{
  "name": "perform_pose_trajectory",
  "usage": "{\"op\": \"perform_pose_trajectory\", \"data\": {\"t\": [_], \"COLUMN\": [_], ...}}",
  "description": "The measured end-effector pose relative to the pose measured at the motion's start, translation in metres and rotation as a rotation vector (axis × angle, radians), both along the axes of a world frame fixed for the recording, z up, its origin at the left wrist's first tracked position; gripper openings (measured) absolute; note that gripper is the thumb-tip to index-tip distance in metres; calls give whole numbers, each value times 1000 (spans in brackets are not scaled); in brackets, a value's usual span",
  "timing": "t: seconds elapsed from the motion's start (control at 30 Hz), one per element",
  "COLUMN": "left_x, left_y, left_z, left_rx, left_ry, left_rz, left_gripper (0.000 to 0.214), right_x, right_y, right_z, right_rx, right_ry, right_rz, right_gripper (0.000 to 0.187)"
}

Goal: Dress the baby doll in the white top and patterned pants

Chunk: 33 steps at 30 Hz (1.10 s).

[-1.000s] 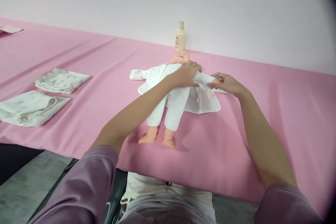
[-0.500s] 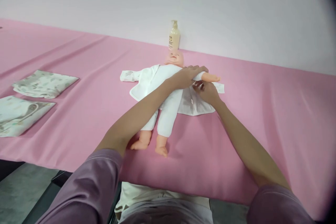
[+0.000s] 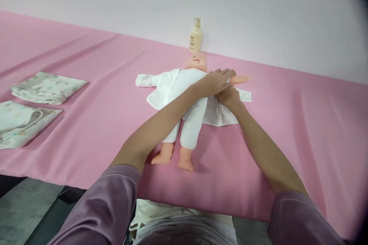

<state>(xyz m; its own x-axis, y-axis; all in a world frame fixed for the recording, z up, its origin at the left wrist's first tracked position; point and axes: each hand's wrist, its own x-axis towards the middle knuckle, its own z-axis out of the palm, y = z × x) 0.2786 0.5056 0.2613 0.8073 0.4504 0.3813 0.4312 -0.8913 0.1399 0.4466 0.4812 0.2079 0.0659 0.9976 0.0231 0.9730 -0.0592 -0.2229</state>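
Observation:
A baby doll (image 3: pixel 198 124) in a white bodysuit with long legs lies on its back, head toward the wall. Spread beneath it is an unfastened white baby jacket (image 3: pixel 157 93), one patterned sleeve (image 3: pixel 145 80) covering the doll's arm on the left. My left hand (image 3: pixel 217 81) reaches across the doll's chest and is closed round its other arm, whose bare forearm (image 3: pixel 240 79) sticks out past my fingers. Just below, my right hand (image 3: pixel 229 96) is curled against the jacket beside its flat right sleeve (image 3: pixel 245 95). My left hand partly hides its fingertips.
A cream pump bottle (image 3: pixel 196 38) stands behind the doll's head, close to the white wall (image 3: pixel 258 15). Two folded patterned cloths (image 3: pixel 51 87) lie at the left. Pink cloth (image 3: pixel 109 122) covers the table, whose front edge is near my body.
My right hand's fingers have closed and moved up against my left hand. My left hand keeps its hold on the doll's arm. The whole view has shifted slightly.

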Motion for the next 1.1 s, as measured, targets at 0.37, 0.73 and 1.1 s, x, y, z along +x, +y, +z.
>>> {"op": "perform_pose_trajectory", "data": {"t": [0.37,0.73,1.1], "left_x": [-11,-1,-1], "left_y": [4,-1,7], "left_z": [4,23,-5], "left_rx": [175,-76,22], "left_ry": [335,517,567], "left_rz": [65,233,198], "left_gripper": [49,50,51], "right_x": [52,65,63], "right_y": [-7,-10,-13], "right_z": [17,21,22], "right_rx": [-66,-105,-92], "right_ry": [374,528,543], "right_rz": [51,163,156], "right_gripper": [9,16,21]}}
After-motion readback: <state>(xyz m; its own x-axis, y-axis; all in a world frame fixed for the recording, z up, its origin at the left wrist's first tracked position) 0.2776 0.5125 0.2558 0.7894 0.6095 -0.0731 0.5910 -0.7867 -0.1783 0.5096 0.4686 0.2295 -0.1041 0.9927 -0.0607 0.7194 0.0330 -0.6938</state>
